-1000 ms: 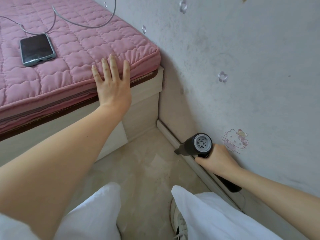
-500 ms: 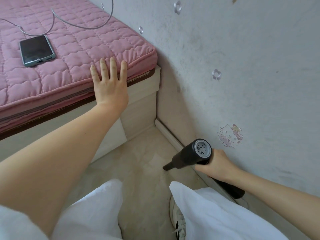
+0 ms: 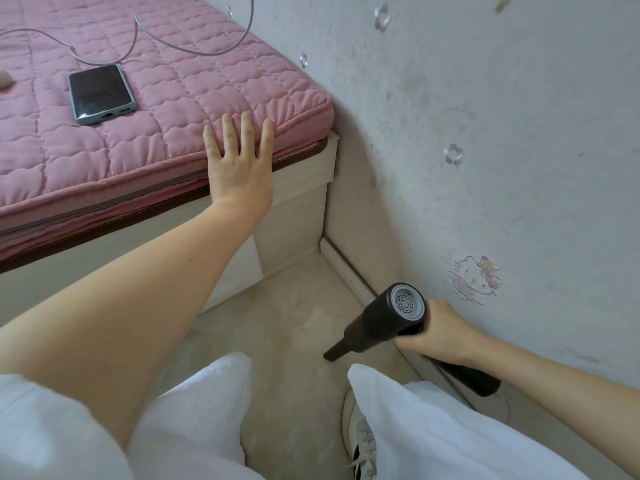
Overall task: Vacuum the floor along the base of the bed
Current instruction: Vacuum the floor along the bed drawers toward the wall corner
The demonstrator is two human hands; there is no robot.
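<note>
While the left hand (image 3: 239, 168) is lying flat with straight, spread fingers against the edge of the pink quilted mattress (image 3: 194, 95) of the bed (image 3: 294, 209), the right hand (image 3: 441, 332) is gripping the handle of a black handheld vacuum (image 3: 384, 322), its fingers wrapped round it. The vacuum is sitting low near the skirting board (image 3: 346, 268) along the wall (image 3: 502, 133), its narrow nozzle angling down toward the beige floor (image 3: 277, 323) just ahead of the person's white-trousered knee. A smartphone (image 3: 100, 93) and a grey cable (image 3: 194, 46) are lying on the mattress.
</note>
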